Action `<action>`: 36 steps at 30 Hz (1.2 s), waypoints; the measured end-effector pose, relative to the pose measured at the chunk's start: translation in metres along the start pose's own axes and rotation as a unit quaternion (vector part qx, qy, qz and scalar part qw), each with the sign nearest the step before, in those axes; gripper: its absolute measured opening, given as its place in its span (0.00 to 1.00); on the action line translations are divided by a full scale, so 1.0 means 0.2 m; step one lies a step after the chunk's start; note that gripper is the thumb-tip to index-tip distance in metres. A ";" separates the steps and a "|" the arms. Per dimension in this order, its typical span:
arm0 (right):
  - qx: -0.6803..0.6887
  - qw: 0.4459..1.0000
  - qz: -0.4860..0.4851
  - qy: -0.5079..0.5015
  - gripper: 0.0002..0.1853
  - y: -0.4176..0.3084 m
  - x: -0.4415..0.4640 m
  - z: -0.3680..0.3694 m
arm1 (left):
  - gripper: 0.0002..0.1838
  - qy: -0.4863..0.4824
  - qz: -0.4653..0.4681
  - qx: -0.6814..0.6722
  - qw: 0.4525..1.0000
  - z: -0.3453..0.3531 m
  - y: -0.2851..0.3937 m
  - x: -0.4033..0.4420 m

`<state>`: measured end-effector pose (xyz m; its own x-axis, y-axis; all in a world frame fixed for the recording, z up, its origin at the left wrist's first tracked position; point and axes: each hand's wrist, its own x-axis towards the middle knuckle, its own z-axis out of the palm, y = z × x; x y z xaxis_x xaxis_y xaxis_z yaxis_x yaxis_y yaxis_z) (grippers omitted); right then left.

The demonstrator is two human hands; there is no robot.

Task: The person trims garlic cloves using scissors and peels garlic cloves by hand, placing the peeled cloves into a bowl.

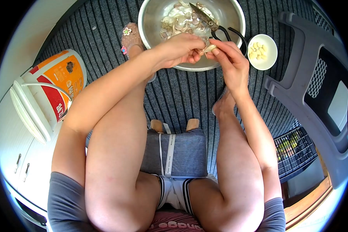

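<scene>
Several peeled garlic cloves [258,51] sit in the small white bowl [273,58]. One more clove [210,48], seemingly not fully bare, is over the steel bowl [152,27] — the right hand [234,63] pinches it, fingers closed, while the left hand [179,50] nips its papery end. Loose skins [176,25] lie below; whether unpeeled cloves remain among them, I cannot tell.
</scene>
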<state>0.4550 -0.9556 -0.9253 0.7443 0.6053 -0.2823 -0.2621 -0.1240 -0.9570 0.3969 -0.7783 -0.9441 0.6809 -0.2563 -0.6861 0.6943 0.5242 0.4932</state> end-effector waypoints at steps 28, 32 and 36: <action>0.094 0.985 0.134 0.053 0.12 0.02 0.02 0.03 | 0.08 0.101 0.208 0.351 0.907 0.06 0.05 -0.07; 0.090 0.983 0.147 0.057 0.13 0.02 0.02 0.04 | 0.08 0.124 0.262 0.451 0.845 0.07 0.06 -0.08; 0.093 0.984 0.140 0.065 0.13 0.00 0.03 0.05 | 0.07 0.135 0.199 0.331 0.913 0.09 0.03 -0.07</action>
<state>0.4524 -0.9445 -0.9261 0.6957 0.4614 -0.5506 -0.5667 -0.1184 -0.8153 0.3961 -0.7868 -0.9221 0.8896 0.1042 -0.4447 0.4541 -0.0957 0.8858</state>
